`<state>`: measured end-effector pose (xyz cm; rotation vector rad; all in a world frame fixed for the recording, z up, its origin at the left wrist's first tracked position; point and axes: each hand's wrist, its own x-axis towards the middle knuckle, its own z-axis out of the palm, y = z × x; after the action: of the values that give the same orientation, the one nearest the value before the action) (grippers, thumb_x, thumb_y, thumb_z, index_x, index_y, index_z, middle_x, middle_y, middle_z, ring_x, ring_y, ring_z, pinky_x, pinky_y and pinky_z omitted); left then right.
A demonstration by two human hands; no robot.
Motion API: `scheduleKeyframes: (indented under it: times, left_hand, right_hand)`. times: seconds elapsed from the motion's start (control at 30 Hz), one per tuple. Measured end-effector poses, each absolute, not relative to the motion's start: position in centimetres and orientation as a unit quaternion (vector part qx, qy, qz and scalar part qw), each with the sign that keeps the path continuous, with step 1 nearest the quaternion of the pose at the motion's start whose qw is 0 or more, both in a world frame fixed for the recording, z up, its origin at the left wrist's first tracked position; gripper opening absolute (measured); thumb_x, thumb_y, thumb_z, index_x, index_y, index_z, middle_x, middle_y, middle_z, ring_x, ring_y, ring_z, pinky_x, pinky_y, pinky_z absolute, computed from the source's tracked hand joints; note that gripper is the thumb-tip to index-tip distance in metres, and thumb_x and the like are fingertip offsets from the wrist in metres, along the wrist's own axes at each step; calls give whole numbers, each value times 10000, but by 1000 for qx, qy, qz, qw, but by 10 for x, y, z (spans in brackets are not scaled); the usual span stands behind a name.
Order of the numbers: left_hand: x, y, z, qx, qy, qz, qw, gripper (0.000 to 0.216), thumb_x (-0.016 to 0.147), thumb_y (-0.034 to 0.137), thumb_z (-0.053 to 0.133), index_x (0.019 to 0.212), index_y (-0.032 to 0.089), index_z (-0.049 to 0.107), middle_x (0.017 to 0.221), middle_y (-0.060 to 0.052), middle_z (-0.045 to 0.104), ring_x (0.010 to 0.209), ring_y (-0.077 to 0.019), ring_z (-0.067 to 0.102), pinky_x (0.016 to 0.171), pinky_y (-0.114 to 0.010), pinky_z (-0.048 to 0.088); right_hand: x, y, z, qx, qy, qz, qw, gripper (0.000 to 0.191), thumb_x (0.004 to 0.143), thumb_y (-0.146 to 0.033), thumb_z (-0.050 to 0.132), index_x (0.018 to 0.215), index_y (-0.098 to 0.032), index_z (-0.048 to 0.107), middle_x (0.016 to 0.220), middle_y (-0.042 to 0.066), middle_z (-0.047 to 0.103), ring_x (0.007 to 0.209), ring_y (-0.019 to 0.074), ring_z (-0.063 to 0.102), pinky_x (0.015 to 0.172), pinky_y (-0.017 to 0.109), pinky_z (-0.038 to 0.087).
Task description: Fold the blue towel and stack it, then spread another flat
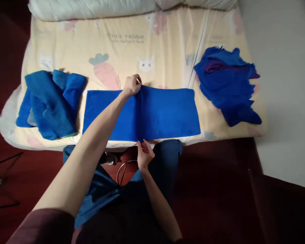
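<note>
You were midway through folding a blue towel (pixel 165 113) on the bed (pixel 122 44), with the cloth spread flat across the centre of the frame and its near edge lying along the mattress edge. Your left hand (pixel 132 84) reached to the far edge at the middle, its grip pinched shut on a fold of the cloth there, and a raised crease ran from that pinch straight down to your right hand (pixel 144 156). The right hand's grip looked closed on the near edge at the crease, though the fingertips were partly hidden under the hem, so how firm the hold was could not be judged. The step in hand appeared to be setting the centre fold. The next move would likely call for keeping both pinches in line and carrying one half squarely over the other, corners matched, without dragging the cloth off the bed.

At the left of the frame sat a stack of folded blue towels (pixel 52 103), near the spread towel's left end. At the upper right lay a loose heap of blue cloths (pixel 226 86), with a purple one showing in it, well apart from the cloth you held. The bed wore a pale yellow sheet printed with a carrot (pixel 105 73) and cats, and a rolled white duvet (pixel 91 8) lay along the top. Dark red flooring (pixel 213 183) showed below, and a pale wall (pixel 282 84) on the right.
</note>
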<state>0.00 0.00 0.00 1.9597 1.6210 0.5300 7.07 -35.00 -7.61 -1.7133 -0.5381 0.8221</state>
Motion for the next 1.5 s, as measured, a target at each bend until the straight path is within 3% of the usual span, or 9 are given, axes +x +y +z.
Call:
scheduleKeyframes:
  times: [0.17, 0.3, 0.4, 0.57, 0.77, 0.9, 1.03, 1.33, 1.5]
  left_hand:
    - [-4, -22, 61, 700, 591, 274, 292, 201, 858, 153, 589, 1013, 98, 705, 915, -103, 728, 888, -204, 677, 920, -355, 560]
    - [-15, -55, 126, 668, 546, 346, 370, 75, 842, 164, 660, 890, 126, 703, 764, -64, 697, 666, -166, 655, 751, -320, 571]
    - [-30, -86, 178, 636, 493, 415, 424, 56, 825, 173, 726, 829, 137, 684, 724, -46, 676, 627, -157, 653, 693, -303, 561]
    - [-63, -127, 262, 574, 401, 533, 475, 186, 782, 178, 825, 883, 122, 679, 753, -33, 668, 672, -149, 676, 776, -339, 580]
    - [-97, -166, 339, 577, 379, 607, 393, 236, 747, 143, 810, 970, 112, 739, 853, -64, 727, 815, -177, 700, 867, -359, 565]
    - [-111, -192, 364, 599, 368, 623, 343, 235, 740, 184, 822, 959, 133, 756, 942, -92, 766, 973, -228, 715, 962, -390, 550]
    - [-121, -211, 373, 598, 360, 635, 331, 272, 754, 177, 812, 1011, 130, 734, 991, -110, 759, 1015, -240, 699, 972, -412, 549]
    - [-148, -220, 371, 574, 393, 621, 362, 353, 716, 100, 756, 1064, 136, 705, 1069, -120, 742, 1064, -267, 665, 982, -458, 516]
    - [-153, -228, 368, 560, 410, 621, 365, 331, 707, 121, 766, 1034, 132, 715, 1060, -126, 734, 1075, -267, 665, 994, -455, 501]
  right_hand:
    - [87, -367, -49, -722, -302, 270, 560, 533, 831, -626, 758, 1023, -132, 821, 942, 144, 821, 789, 270, 797, 759, 392, 681]
    - [117, -385, -11, -710, -358, 168, 582, 490, 861, -610, 757, 948, -131, 811, 943, 161, 818, 800, 292, 800, 761, 419, 680]
    - [150, -384, 32, -681, -369, 97, 625, 460, 850, -597, 788, 949, -148, 800, 920, 148, 817, 760, 285, 793, 749, 433, 687]
    - [211, -341, 138, -584, -395, 61, 706, 561, 775, -634, 835, 991, -118, 788, 952, 168, 809, 811, 290, 786, 824, 470, 684]
    - [259, -282, 270, -474, -455, 155, 738, 552, 657, -494, 938, 1040, -131, 777, 1007, 123, 790, 937, 235, 762, 920, 418, 645]
    - [263, -262, 317, -444, -424, 245, 751, 511, 570, -370, 999, 971, -156, 766, 884, 40, 758, 760, 144, 713, 722, 293, 632]
    - [253, -257, 335, -424, -398, 318, 749, 394, 608, -355, 994, 840, -174, 732, 767, -14, 708, 674, 95, 656, 583, 207, 553]
    - [239, -262, 333, -470, -377, 396, 693, 367, 593, -185, 977, 868, -174, 733, 744, -21, 723, 580, 68, 595, 476, 160, 424]
    - [237, -268, 340, -457, -399, 380, 698, 376, 568, -165, 954, 885, -183, 753, 749, -17, 727, 622, 83, 633, 485, 166, 431]
